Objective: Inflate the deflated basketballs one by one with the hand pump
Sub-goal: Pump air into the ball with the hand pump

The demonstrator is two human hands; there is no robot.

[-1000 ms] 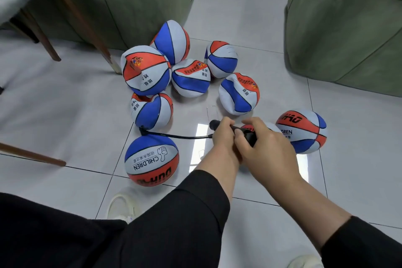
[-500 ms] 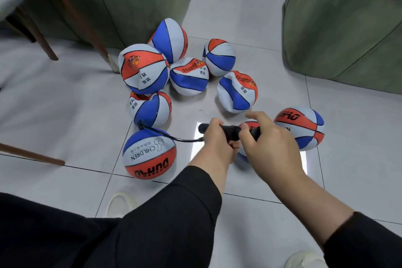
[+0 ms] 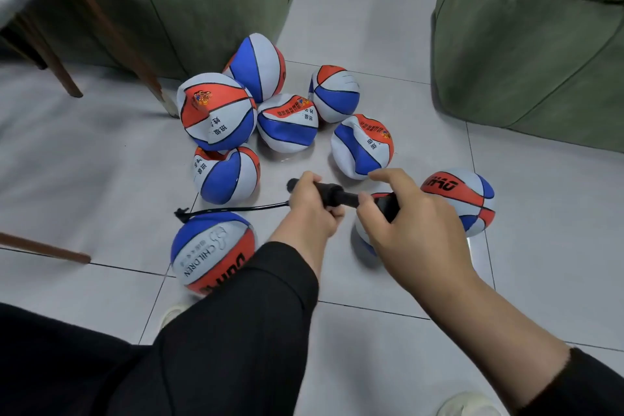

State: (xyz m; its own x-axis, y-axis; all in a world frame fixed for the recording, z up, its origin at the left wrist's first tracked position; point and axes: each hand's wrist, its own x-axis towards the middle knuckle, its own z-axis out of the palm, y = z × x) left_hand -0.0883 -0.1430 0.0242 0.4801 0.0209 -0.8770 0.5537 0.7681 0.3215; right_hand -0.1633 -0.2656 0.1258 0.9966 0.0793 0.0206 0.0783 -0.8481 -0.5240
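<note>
Two green upholstered seats stand at 11 and 1 o'clock on the tiled floor, with wooden chair legs at 10 o'clock. Between them, around 12 o'clock of the view's centre, lies a cluster of six dented, deflated basketballs, touching or just beside one another. A rounder ball marked CHILDREN sits at 8 o'clock of centre; another full-looking ball sits at 3 o'clock, and a further ball is mostly hidden under the right hand. The balls look light, with soft panels when slack; each is best steadied by its sides, valve upward.

The hand pump, near centre, lies roughly horizontal, its long axis running 9 to 3 o'clock. It appears stiff, light and smooth-bodied. The left hand is wrapped round the barrel at its 9 o'clock end; the right hand is curled over the handle at the 3 o'clock end, with the dark shaft exposed between the two. A thin, flexible hose runs from the barrel toward 9 o'clock, its needle end meeting the top of the CHILDREN ball; whether it is seated cannot be told.
</note>
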